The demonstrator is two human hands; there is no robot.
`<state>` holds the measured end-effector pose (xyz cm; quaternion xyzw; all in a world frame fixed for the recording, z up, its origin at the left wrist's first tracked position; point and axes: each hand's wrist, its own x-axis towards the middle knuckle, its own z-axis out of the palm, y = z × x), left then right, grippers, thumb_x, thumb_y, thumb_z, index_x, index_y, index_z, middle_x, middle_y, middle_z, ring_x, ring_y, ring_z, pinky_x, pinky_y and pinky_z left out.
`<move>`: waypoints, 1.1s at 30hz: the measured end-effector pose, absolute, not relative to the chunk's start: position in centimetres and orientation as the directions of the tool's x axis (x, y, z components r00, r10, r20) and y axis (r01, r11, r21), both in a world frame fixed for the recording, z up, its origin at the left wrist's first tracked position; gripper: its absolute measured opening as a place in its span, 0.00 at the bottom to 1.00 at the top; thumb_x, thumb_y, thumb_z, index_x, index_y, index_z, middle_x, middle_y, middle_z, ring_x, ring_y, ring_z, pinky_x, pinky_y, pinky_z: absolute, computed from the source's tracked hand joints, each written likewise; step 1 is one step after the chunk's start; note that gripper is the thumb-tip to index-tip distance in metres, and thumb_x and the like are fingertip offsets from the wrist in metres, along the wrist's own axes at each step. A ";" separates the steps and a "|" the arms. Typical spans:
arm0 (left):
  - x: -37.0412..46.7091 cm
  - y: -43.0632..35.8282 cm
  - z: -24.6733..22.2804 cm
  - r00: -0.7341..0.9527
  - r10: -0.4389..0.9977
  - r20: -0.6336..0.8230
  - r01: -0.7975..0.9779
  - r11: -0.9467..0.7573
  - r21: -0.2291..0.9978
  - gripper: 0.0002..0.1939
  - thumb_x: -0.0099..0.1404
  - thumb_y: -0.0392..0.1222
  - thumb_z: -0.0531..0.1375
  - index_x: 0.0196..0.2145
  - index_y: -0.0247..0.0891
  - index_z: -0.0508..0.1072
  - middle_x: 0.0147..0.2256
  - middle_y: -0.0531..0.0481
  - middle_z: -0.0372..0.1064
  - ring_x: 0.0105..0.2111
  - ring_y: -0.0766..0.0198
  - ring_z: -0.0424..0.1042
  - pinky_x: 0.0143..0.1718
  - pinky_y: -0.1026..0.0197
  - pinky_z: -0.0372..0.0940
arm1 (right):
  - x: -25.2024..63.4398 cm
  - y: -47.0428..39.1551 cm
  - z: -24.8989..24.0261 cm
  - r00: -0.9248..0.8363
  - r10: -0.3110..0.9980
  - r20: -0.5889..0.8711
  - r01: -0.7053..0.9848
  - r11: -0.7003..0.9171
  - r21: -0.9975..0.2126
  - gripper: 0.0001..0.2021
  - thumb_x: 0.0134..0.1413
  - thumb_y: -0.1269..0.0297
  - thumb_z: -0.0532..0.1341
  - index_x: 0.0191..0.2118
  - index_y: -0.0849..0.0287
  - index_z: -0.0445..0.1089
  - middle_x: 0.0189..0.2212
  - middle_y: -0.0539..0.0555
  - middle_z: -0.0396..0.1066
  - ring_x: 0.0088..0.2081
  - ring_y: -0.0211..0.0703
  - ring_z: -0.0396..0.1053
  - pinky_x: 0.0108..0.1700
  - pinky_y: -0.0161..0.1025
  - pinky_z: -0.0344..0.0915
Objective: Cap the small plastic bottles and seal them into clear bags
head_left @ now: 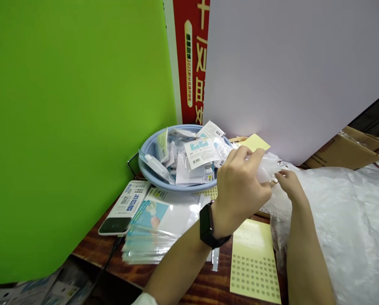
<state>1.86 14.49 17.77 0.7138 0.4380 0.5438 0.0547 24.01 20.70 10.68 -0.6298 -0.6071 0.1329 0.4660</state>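
Note:
My left hand (243, 180), with a black watch on its wrist, is closed around a translucent white plastic piece (267, 167) whose exact kind I cannot make out. My right hand (289, 184) is beside it, thumb and finger pinched at the lower end, where a small white bit shows. What those fingertips hold is too small to name. Just left of my left hand stands a blue oval basin (151, 180) with several packaged items (202, 152) in clear sleeves. Below my right hand, a large translucent plastic bag (341, 220) spreads over the right side.
A stack of clear printed sleeves (154, 233) lies before the basin, beside a phone-like device (122, 212) with a cable. A yellow sticker sheet (255, 262) lies on the wooden table (202, 279). Green (75, 127) and white panels (287, 76) rise behind; a cardboard box (341, 150) stands right.

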 end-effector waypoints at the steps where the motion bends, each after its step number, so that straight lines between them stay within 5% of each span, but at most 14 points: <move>1: 1.8 14.6 17.8 0.030 0.727 0.686 0.500 -0.605 0.619 0.15 0.53 0.31 0.58 0.39 0.36 0.75 0.35 0.46 0.71 0.35 0.59 0.70 0.35 0.57 0.68 | 23.8 20.5 11.2 0.227 0.888 0.400 0.608 0.192 -0.771 0.17 0.61 0.53 0.60 0.41 0.65 0.72 0.28 0.50 0.69 0.27 0.36 0.67 0.28 0.35 0.67; 6: 1.6 15.1 17.9 0.093 0.847 0.524 0.261 -0.528 0.808 0.10 0.51 0.29 0.57 0.31 0.37 0.74 0.31 0.50 0.75 0.30 0.64 0.70 0.32 0.60 0.67 | 19.9 15.9 15.1 0.233 0.793 0.563 0.398 0.450 -0.799 0.12 0.56 0.55 0.65 0.38 0.59 0.75 0.18 0.44 0.61 0.19 0.32 0.56 0.20 0.32 0.54; 12: 1.4 14.8 18.2 0.107 0.834 0.541 0.179 -0.552 0.815 0.08 0.50 0.28 0.56 0.28 0.37 0.72 0.27 0.52 0.72 0.27 0.66 0.68 0.30 0.61 0.64 | 17.3 12.4 16.8 0.230 0.630 0.742 0.428 0.619 -0.658 0.06 0.53 0.65 0.68 0.38 0.52 0.77 0.35 0.50 0.74 0.22 0.30 0.59 0.20 0.33 0.55; 20: 1.5 14.8 18.3 0.163 0.816 0.554 0.160 -0.576 0.802 0.08 0.50 0.29 0.57 0.29 0.36 0.73 0.27 0.52 0.71 0.27 0.66 0.67 0.31 0.62 0.63 | 17.5 12.3 16.3 0.131 0.660 0.740 0.458 0.621 -0.636 0.09 0.54 0.67 0.68 0.42 0.51 0.76 0.37 0.51 0.76 0.27 0.35 0.66 0.23 0.33 0.61; 28: 1.6 15.2 18.2 0.243 0.919 0.311 0.002 -0.321 0.947 0.02 0.52 0.34 0.58 0.23 0.36 0.67 0.22 0.56 0.61 0.24 0.69 0.58 0.25 0.64 0.54 | 17.3 12.6 16.1 0.073 0.630 0.773 0.535 0.630 -0.563 0.07 0.55 0.61 0.67 0.39 0.54 0.75 0.36 0.53 0.77 0.29 0.39 0.72 0.25 0.34 0.67; 33: 1.7 15.2 18.0 0.210 0.853 0.479 0.163 -0.513 0.843 0.06 0.51 0.31 0.58 0.21 0.37 0.64 0.23 0.55 0.62 0.25 0.68 0.59 0.28 0.62 0.54 | 17.3 13.0 16.4 0.000 0.680 0.734 0.691 0.530 -0.491 0.24 0.63 0.47 0.56 0.21 0.58 0.67 0.17 0.49 0.67 0.18 0.35 0.62 0.21 0.34 0.58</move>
